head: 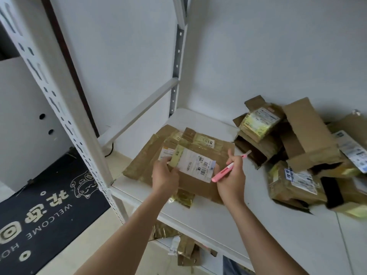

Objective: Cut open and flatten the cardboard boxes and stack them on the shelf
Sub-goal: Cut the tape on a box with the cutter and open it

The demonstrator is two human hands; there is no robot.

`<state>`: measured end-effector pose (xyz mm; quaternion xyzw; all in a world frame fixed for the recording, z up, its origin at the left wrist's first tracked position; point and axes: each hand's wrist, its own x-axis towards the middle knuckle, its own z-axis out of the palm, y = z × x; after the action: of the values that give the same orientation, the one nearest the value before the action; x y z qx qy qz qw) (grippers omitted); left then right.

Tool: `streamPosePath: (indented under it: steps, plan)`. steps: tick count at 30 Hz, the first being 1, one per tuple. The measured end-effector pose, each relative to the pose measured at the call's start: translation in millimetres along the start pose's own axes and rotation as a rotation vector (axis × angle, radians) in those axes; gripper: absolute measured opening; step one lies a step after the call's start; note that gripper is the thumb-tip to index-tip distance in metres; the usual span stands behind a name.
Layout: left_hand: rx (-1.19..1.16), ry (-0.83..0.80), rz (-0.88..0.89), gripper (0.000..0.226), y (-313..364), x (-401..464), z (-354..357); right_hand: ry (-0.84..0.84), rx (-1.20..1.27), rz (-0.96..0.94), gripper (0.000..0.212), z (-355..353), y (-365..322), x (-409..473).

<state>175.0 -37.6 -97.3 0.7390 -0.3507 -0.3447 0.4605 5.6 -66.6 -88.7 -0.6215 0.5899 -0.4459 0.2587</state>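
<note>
Left hand (pixel 165 176) grips flattened box (pixel 198 165) edge — right hand (pixel 231 180) pinches pink cutter (pixel 223 172).

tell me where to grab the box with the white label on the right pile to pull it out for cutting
Take the labelled box by its near left corner, coming from the front left. That end faces the bare shelf and juts free, while its right side is wedged under other boxes. A grip across the corner seems safest.
</note>
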Motion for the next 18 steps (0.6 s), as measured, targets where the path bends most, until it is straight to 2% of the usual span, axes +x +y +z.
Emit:
streamPosePath:
  steps: [3, 5, 8, 11, 12, 14, 18]
  plan:
    - [0.153, -0.201, 0.085, 0.044, -0.1, -19.7, 30.8, 0.033, -0.073, 0.045, 0.030, -32.3, 26.2, -5.7]
    - [0.364, -0.254, 0.201, 0.049, -5.5, -27.5, 49.9, 0.011, -0.107, 0.100, 0.041, -50.4, 47.3, -8.9]
    - [0.638, -0.284, 0.249, 0.074, -20.7, -30.3, 68.2, -0.178, -0.254, 0.199, 0.059, -63.7, 74.6, -11.4]
    - [0.744, -0.350, 0.224, 0.078, -35.3, -22.1, 70.4, -0.400, -0.440, 0.147, 0.088, -61.9, 98.4, -14.8]
    - [0.771, -0.373, 0.229, 0.078, -39.1, -18.6, 68.0, -0.459, -0.470, 0.124, 0.091, -59.3, 103.1, -15.1]
    - [0.836, -0.423, 0.242, 0.074, -43.4, -13.0, 63.2, -0.510, -0.471, 0.129, 0.088, -54.4, 107.0, -15.0]
    - [0.966, -0.495, 0.252, 0.066, -45.9, -14.5, 66.0, -0.477, -0.518, 0.159, 0.079, -53.4, 107.5, -8.6]
